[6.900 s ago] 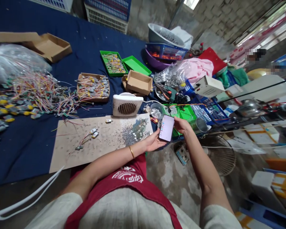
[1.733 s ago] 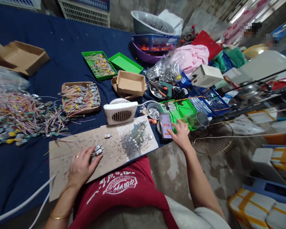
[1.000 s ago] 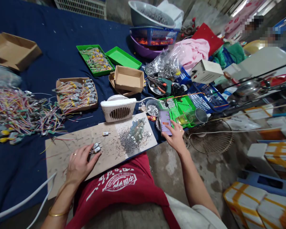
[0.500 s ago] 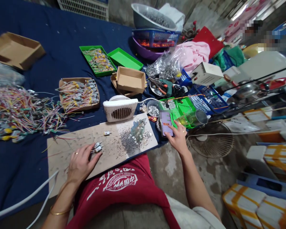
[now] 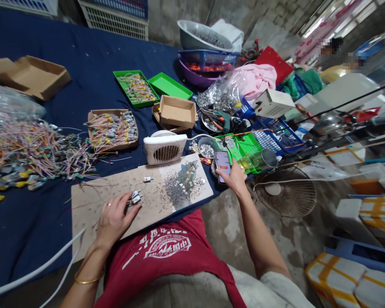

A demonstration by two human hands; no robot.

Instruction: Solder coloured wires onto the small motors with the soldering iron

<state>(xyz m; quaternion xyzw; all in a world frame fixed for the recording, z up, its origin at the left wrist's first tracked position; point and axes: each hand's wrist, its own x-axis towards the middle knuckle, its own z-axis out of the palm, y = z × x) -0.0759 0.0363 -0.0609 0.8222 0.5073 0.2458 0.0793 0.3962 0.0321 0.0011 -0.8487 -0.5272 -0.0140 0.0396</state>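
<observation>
phone (image 5: 222, 164) pointing away in right hand (image 5: 231, 178)

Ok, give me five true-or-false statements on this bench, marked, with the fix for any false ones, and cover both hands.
1. The left hand wears a ring and a bangle. True.
2. The right hand holds pliers. False: the right hand is on a phone.
3. The left hand lies close to small wired motors on a board. True.
4. Silver flakes are heaped on that board. True.
5. The round fan stands on the blue cloth. False: the round fan stands on the concrete floor.
</observation>
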